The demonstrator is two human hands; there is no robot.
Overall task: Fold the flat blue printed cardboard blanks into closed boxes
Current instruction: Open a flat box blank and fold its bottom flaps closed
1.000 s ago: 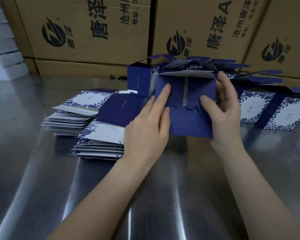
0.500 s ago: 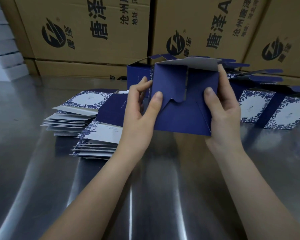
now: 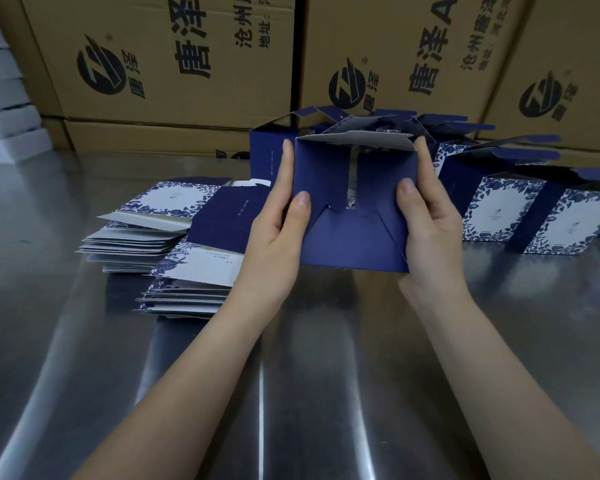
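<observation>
Left hand (image 3: pixel 274 230) and right hand (image 3: pixel 430 230) are clamping the half-folded blue box (image 3: pixel 352 209) between them above the worktop (image 3: pixel 84 341), thumbs pressing its bottom flaps.

Shiny steel table (image 3: pixel 66 341) spreads underneath, streaked with glare. Along the back, big brown shipping cartons (image 3: pixel 187 64) stand side by side, black logos and Chinese print facing us. Far left, a white stack (image 3: pixel 4 109), possibly foam slabs.

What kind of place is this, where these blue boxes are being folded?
Probably a packing workroom or warehouse: large brown corrugated shipping cartons stacked along the back, a shiny steel worktable, stacks of flat blue-and-white printed cardboard blanks, and a row of folded-up blue boxes.
</observation>
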